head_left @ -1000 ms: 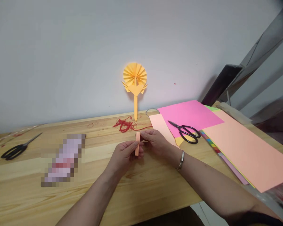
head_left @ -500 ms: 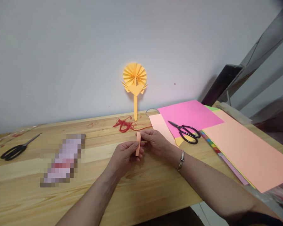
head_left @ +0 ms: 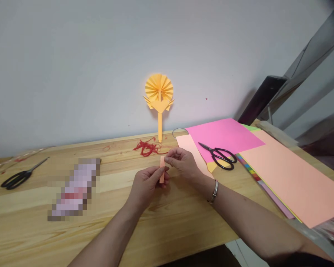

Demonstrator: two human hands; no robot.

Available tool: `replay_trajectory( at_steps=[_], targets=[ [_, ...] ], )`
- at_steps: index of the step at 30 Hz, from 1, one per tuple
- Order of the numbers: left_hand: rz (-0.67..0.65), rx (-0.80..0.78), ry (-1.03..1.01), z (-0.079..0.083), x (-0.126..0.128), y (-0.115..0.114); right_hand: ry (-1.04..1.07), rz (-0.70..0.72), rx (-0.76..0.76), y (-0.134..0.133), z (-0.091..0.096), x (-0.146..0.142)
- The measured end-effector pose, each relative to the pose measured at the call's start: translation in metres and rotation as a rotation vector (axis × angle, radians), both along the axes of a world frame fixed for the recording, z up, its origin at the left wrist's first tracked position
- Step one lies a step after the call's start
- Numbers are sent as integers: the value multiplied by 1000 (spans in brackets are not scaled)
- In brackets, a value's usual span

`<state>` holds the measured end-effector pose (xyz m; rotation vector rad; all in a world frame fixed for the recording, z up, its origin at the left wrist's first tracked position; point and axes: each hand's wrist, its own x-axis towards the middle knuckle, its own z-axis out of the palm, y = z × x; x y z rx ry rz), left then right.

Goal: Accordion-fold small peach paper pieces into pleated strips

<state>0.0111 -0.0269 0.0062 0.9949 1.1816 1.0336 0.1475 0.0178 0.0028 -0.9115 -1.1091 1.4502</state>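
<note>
The narrow folded strip of peach paper (head_left: 162, 169) is stiff, flat and sharply creased. It is held just above the smooth pine-plank table (head_left: 72, 237), near its centre. The left hand (head_left: 147, 185) pinches the lower half of the strip between thumb and fingers. The right hand (head_left: 183, 163) pinches the top end with its fingertips. The long axis stands almost upright, with the upper end towards the wall. Black-handled steel scissors (head_left: 219, 155) lie on a matte pink paper sheet (head_left: 225, 135), right of the hands.

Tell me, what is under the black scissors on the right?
The scissors lie on a pink sheet, handles at a yellow paper corner. More sheets sit below; whatever lies under those is hidden.
</note>
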Motion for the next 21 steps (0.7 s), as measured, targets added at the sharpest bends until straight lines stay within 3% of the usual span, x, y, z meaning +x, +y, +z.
replay_trajectory(
  at_steps=[13, 21],
  targets=[
    [110, 110, 255, 9, 4, -3, -96, 51, 24, -5, 5, 4],
    [73, 194, 366, 7, 5, -3, -93, 63, -5, -4, 4, 2]
  ],
)
